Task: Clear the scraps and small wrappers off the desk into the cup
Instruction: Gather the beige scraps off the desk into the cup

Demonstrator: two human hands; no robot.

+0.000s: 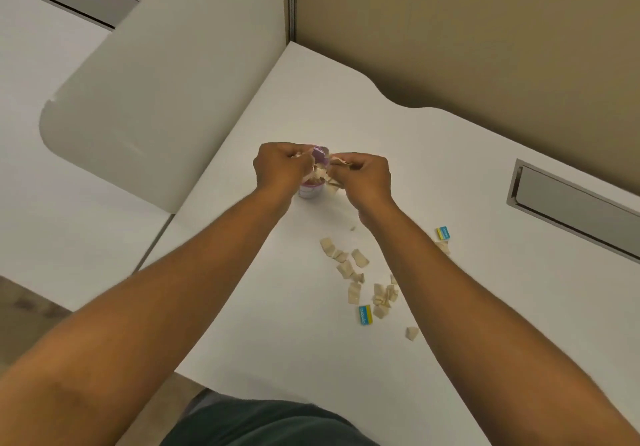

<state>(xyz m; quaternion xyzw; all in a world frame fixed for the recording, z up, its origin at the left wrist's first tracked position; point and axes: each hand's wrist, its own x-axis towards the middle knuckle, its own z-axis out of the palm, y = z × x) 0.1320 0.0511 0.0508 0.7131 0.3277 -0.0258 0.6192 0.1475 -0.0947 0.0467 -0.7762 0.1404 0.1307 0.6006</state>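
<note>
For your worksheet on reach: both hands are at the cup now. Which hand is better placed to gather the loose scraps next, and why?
Probably the right hand. The remaining scraps and both blue-yellow wrappers lie on the desk right of the cup, beside the right forearm; the left hand would have to cross over.

Not much to read here. The blue and yellow wrapper [365, 314] on the table [450, 175] has white lettering, too blurry to make out. Same with the second wrapper [443, 233].
</note>
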